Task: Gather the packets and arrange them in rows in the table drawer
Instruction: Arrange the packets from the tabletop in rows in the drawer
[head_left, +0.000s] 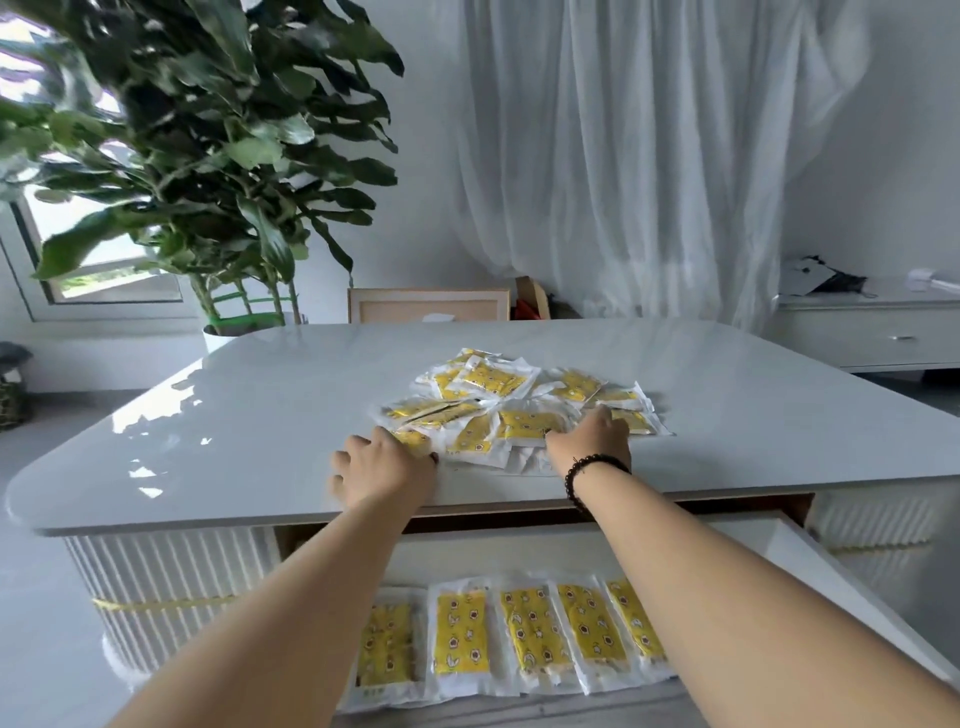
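A big white tabletop (270, 415) holds a messy pile of yellow packets (514, 410). Under its near edge the drawer (810, 566) is pulled out, with a row of packets (514, 631) lying side by side inside. The left hand (382, 470) rests on the pile's left edge with its grip loose. The right hand (592, 439) lies on the pile; I cannot tell if its grip holds a packet.
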